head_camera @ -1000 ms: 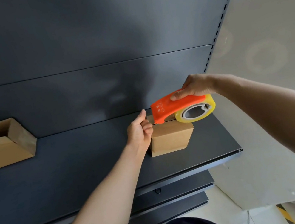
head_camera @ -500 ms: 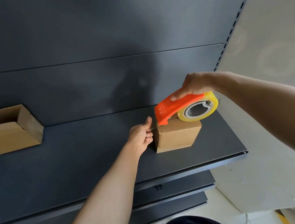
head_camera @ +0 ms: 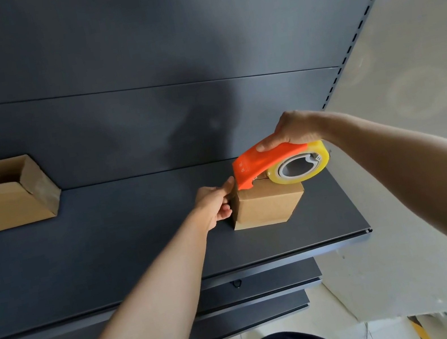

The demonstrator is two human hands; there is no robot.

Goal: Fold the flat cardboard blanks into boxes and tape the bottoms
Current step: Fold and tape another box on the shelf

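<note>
A small folded cardboard box [head_camera: 267,206] stands on the dark shelf [head_camera: 111,249] near its right end. My left hand [head_camera: 216,205] holds the box's left side, thumb up at its top corner. My right hand [head_camera: 293,130] grips an orange tape dispenser [head_camera: 263,163] with a yellowish tape roll [head_camera: 299,167]. The dispenser lies across the box's top, its orange front at the top left edge. The box's top face is hidden under it.
An open cardboard box [head_camera: 8,195] sits at the shelf's far left against the dark back panel [head_camera: 138,64]. Lower shelves [head_camera: 253,292] jut out below. A pale wall panel [head_camera: 409,76] stands to the right of the shelf end.
The view shifted, so the boxes sit lower and further right in frame. The dispenser stays on the box top. My left hand has closed in on the box's left side.
</note>
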